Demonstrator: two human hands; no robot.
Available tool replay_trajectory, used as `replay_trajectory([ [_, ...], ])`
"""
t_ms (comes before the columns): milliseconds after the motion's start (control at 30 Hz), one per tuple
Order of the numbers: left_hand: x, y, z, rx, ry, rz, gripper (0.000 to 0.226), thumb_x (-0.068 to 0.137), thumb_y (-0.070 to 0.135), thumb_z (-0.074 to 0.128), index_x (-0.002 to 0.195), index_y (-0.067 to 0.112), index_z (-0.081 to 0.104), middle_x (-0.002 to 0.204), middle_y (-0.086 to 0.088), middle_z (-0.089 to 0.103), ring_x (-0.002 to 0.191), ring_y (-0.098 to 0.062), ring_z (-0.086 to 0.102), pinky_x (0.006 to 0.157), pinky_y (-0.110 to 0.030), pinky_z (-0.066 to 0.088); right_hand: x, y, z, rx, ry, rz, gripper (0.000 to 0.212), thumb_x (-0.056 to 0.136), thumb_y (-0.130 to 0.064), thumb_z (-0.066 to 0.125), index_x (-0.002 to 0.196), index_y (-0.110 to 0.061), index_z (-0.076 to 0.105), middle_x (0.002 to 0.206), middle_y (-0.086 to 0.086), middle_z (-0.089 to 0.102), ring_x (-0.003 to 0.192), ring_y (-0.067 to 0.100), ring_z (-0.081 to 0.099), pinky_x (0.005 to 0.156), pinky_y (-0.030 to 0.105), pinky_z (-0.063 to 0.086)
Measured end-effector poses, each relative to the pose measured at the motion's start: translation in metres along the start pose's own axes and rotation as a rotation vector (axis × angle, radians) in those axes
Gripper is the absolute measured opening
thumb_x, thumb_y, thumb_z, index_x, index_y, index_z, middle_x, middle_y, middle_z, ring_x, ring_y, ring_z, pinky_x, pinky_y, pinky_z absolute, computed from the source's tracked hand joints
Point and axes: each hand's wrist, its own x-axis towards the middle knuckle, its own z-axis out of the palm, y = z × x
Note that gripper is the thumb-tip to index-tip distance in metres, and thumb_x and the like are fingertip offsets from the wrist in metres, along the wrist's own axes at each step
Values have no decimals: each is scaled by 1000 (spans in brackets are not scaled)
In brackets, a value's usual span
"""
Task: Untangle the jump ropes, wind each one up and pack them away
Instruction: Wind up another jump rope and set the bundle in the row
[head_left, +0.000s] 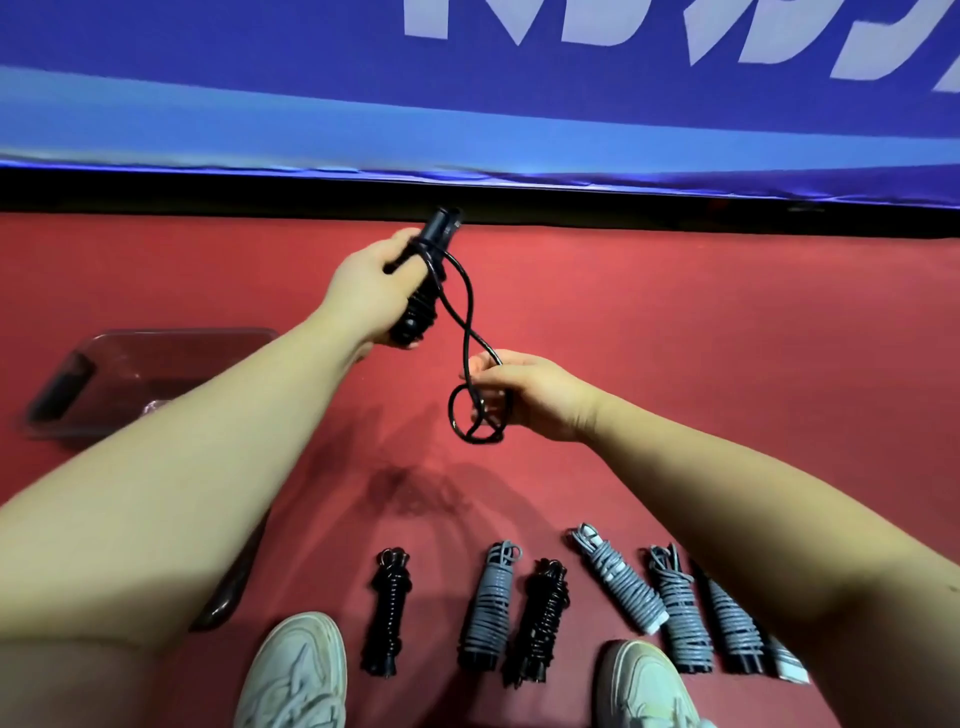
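Gripping one black jump rope (440, 231), left hand (363, 296) round handles, right hand (535, 397) pinching cord, six wound ropes (491, 608), perhaps seven.

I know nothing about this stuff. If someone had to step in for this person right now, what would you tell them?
Left hand: grips the black handles, rope partly wound round them.
Right hand: pinches the loose tail, which hangs in loops.
Done: a row of wound ropes lies on the red floor.
Left to do: finish winding this rope, then pack them all away, likely in the clear bin on the left.
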Motion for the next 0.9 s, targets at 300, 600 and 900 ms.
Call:
replay_trajectory([
  [300, -2, -22, -3, -248, 140, -237, 21, 98, 19, 45, 88, 30, 59, 75, -11, 55, 55, -22, 53, 45, -29, 48, -8, 21, -33, -318, 440, 108, 32, 95, -47, 43, 93, -20, 58, 66, -3, 35, 51, 11, 29, 45, 19, 21],
  [600, -4, -61, -15, -228, 259, -343, 21, 98, 13, 41, 99, 29, 56, 74, -9, 48, 57, -19, 44, 43, -24, 42, -14, 8, -35, -311, 252, 120, 10, 86, -17, 63, 85, -25, 67, 67, -6, 46, 61, 10, 37, 58, 24, 36],
  [900, -6, -48, -5, -80, 90, -224, 24, 97, 18, 48, 116, 28, 60, 77, -8, 58, 54, -23, 53, 42, -30, 49, -4, -1, -40, -42, 570, 76, 34, 94, -43, 50, 72, -16, 50, 73, 0, 55, 63, 15, 60, 64, 29, 50],
])
